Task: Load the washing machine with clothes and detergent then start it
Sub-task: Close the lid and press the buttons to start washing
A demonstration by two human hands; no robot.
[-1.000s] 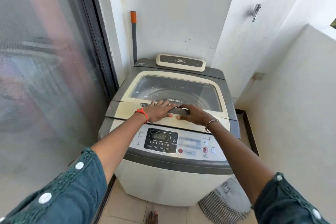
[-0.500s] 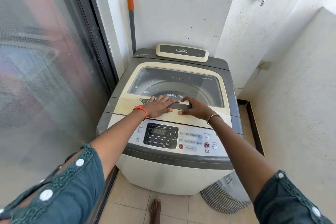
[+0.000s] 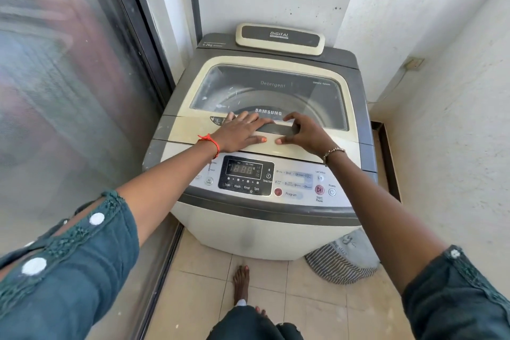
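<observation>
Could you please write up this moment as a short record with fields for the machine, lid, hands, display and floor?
machine: top-loading washer, in a corner beside a glass door
lid: shut, with a window
left hand: flat on the lid's front edge
right hand: on the lid handle, fingers curled over it
display: shows 888
floor: striped bag at the washer's right front corner; bare foot on the tiles

The washing machine (image 3: 248,232) has a smooth, slightly glossy cream plastic body with matt grey trim. Its lid window (image 3: 276,91) is smoky, scuffed glass. At 5 o'clock slumps a striped cloth bag (image 3: 342,265). Floor tiles (image 3: 303,306) look smooth; the walls (image 3: 455,119) rough plaster.
</observation>
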